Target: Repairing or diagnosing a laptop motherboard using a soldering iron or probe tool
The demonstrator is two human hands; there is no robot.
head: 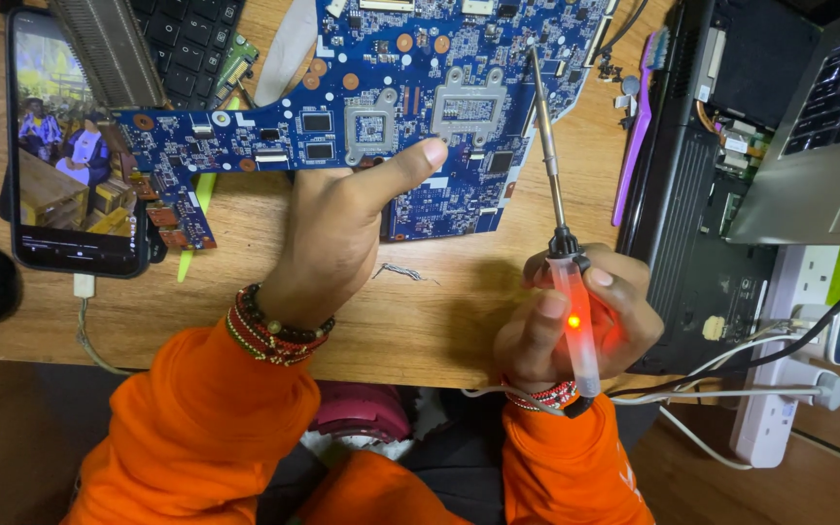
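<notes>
Left hand [332, 233] is pinning the blue circuit board [410, 107] flat on the desk [420, 301], thumb pressing its lower edge; right hand [576, 316] fingers are clenching the glowing soldering iron [561, 224], tip hovering over the board. Risk, imo: thumb's sitting near the hot tip, and the iron's cord [731, 389] could snag.

A wooden desk [245, 321] under warm light, dark brown floor [12, 457] below.

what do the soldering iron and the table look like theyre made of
Soldering iron: shaft looks like dull grey metal; handle seems translucent plastic, since a red light glows through it. Table: looks like light wood or wood veneer, with visible grain and a matt finish.
</notes>
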